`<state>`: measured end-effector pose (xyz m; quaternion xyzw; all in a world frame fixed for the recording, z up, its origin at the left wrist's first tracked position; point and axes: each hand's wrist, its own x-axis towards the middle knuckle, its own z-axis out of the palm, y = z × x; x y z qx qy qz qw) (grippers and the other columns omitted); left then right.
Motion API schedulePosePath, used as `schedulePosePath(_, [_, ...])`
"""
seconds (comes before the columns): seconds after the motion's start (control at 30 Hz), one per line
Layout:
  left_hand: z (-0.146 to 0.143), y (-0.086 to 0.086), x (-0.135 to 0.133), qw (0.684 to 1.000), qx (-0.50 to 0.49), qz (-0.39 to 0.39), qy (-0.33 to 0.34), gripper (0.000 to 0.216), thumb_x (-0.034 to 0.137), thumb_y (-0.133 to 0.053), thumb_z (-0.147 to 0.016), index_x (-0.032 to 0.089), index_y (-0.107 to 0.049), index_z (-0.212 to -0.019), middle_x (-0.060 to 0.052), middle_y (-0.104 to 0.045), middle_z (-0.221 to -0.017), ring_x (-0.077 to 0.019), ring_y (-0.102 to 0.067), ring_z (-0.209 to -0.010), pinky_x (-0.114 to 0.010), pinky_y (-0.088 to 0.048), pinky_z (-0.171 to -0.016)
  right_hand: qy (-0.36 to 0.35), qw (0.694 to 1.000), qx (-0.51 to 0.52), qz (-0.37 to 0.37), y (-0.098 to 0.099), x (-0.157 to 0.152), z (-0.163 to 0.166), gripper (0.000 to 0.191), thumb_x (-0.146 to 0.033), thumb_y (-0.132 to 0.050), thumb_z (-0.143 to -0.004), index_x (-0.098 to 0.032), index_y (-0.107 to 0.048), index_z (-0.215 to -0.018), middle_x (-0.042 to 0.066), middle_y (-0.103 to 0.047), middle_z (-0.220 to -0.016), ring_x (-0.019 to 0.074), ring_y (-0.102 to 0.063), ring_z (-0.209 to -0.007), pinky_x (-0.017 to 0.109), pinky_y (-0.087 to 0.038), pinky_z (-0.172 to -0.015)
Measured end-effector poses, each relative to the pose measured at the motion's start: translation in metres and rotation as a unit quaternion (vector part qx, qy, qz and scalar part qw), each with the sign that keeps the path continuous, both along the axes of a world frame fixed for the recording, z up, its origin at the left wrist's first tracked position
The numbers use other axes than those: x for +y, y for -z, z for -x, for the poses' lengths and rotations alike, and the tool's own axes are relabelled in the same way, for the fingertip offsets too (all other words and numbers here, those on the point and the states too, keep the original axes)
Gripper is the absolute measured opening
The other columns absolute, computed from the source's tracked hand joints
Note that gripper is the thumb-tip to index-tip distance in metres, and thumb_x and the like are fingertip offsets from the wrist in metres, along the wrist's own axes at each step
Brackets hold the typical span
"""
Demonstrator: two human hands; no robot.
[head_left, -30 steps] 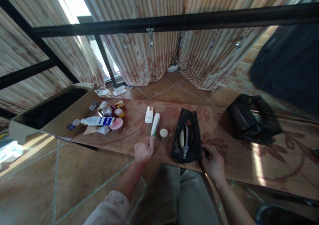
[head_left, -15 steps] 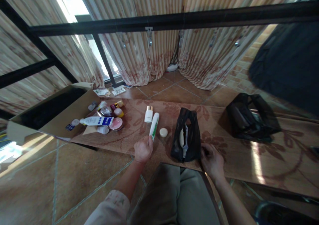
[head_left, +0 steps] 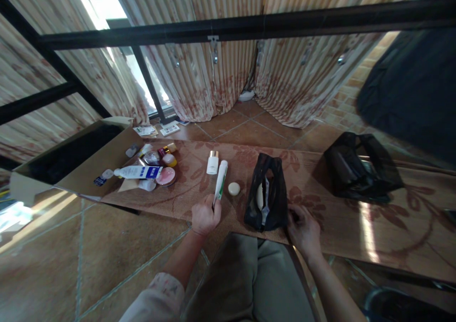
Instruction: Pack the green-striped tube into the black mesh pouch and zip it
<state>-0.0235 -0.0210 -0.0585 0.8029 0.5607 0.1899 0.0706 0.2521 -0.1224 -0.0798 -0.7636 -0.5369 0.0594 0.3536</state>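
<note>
My left hand (head_left: 205, 217) grips the near end of a white tube with a green stripe (head_left: 220, 179), which points away from me over the patterned mat (head_left: 342, 227). My right hand (head_left: 302, 230) rests on the mat, touching the near right corner of an open black mesh pouch (head_left: 267, 199) with pale items inside. A small round white lid (head_left: 234, 188) lies between tube and pouch. A white bottle with a gold cap (head_left: 212, 163) stands just beyond the tube.
A heap of toiletries (head_left: 149, 167) lies at the mat's left end beside an open cardboard box (head_left: 71, 158). A second black pouch (head_left: 359, 167) sits at the right. Curtains and a black bar (head_left: 228, 27) cross the back. My knees are below.
My left hand has stayed on the tube's end, shifting it only slightly. My right hand remains at the pouch's corner.
</note>
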Motion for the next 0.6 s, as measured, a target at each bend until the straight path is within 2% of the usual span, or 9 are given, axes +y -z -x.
schedulePosePath(0.3, [0.005, 0.014, -0.004, 0.992, -0.072, -0.101, 0.033, 0.033, 0.031, -0.042, -0.09, 0.019, -0.048, -0.06, -0.002, -0.057, -0.06, -0.0117, -0.052, -0.056, -0.025, -0.033, -0.056, 0.008, 1.0, -0.01, 0.013, 0.001, 0.0, 0.0, 0.027, -0.035, -0.045, -0.085, -0.019, -0.066, -0.092, 0.006, -0.065, -0.09, 0.0191, -0.061, -0.08, 0.03, -0.045, -0.07])
schedulePosePath(0.6, [0.006, 0.019, -0.003, 0.992, -0.067, -0.102, 0.026, 0.036, 0.028, -0.038, -0.092, 0.019, -0.048, -0.059, -0.002, -0.056, -0.058, -0.0108, -0.053, -0.057, -0.024, -0.034, -0.057, 0.01, 1.0, -0.01, 0.008, 0.0, 0.0, 0.001, 0.026, -0.034, -0.045, -0.085, -0.019, -0.066, -0.091, 0.006, -0.065, -0.089, 0.019, -0.061, -0.079, 0.029, -0.045, -0.071])
